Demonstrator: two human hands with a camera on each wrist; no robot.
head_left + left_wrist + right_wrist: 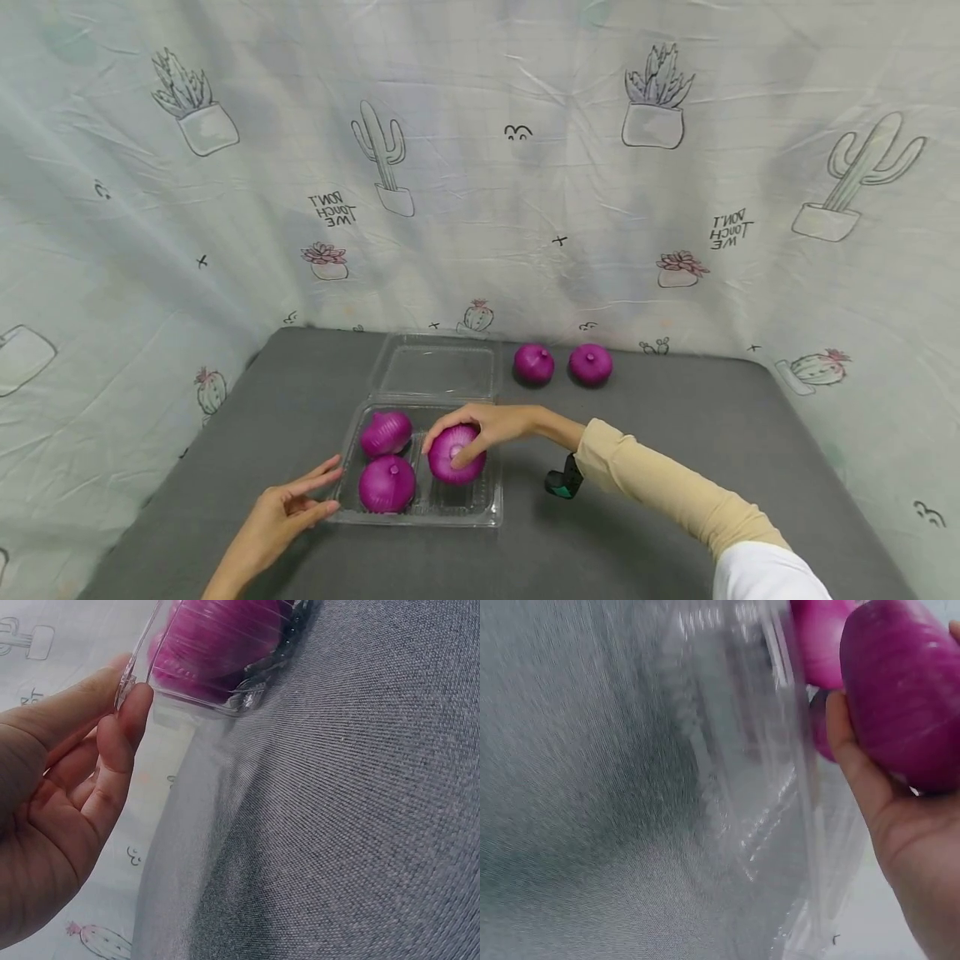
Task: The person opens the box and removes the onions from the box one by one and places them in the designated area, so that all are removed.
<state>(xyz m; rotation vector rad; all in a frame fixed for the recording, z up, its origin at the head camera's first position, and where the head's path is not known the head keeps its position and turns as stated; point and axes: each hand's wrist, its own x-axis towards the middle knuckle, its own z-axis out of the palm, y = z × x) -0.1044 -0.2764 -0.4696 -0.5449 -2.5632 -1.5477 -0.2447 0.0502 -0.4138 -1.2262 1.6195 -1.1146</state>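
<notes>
In the head view a clear plastic clamshell container (420, 523) lies with its lid (442, 371) folded back. Two red onions sit in its left half, one behind (387, 434), the other in front (387, 483). Over the right half my right hand (480, 421) grips another red onion (456, 467), fingers and thumb around its sides; that onion (904, 697) fills the hand in the right wrist view. At the container's left edge is my left hand (273, 521); the left wrist view shows its fingertips (139, 705) on both sides of the clear rim.
Two more red onions, one left (534, 364) and one right (590, 364), lie at the back of the grey table (645, 417), right of the lid. A cactus-print curtain (480, 167) stands behind. A dark strapped device (564, 479) is at my right wrist.
</notes>
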